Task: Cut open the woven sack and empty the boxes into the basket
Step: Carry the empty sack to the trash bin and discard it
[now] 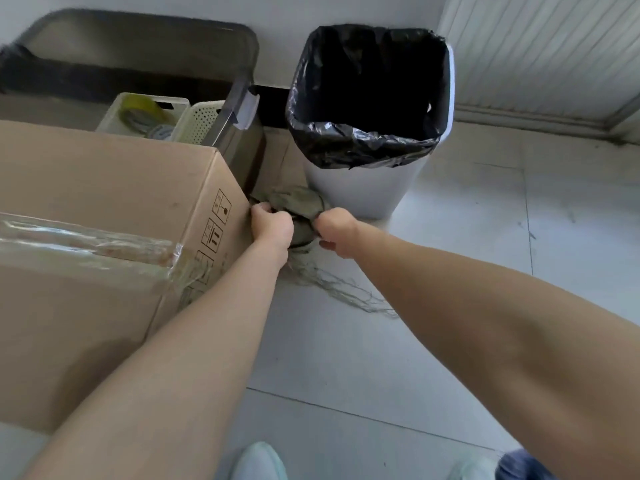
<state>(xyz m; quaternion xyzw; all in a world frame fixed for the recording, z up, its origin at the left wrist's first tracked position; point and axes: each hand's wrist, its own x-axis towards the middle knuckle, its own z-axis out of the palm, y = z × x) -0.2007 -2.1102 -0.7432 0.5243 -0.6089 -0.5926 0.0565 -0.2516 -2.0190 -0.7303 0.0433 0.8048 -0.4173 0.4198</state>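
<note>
At my 9 o'clock stands the large brown cardboard box, its top seam sealed with clear tape. Beyond it, at 10 o'clock from my hands, the cream perforated plastic basket sits in a grey tub.

My left hand is curled tight round the 9 o'clock end of the crumpled olive-green woven sack, hard against the box's corner. The sack lies on the pale tiled floor, bunched in the gap between box and bin and touching both fists. Its long axis runs from 9 to 3 o'clock, and most of the bundle lies at 12 o'clock from my knuckles. Frayed loose strands trail off toward 5 o'clock.

My right hand is fisted on the 3 o'clock end, fingers tucked under, so neither hand is free.

At 1 o'clock from the sack is the white plastic bin with its black liner, mouth open. I judge the right hand the nearer of the 2 to it, so if the sack is to be binned, the lift goes up and toward 1 o'clock, with the strands likely to drag behind.
</note>
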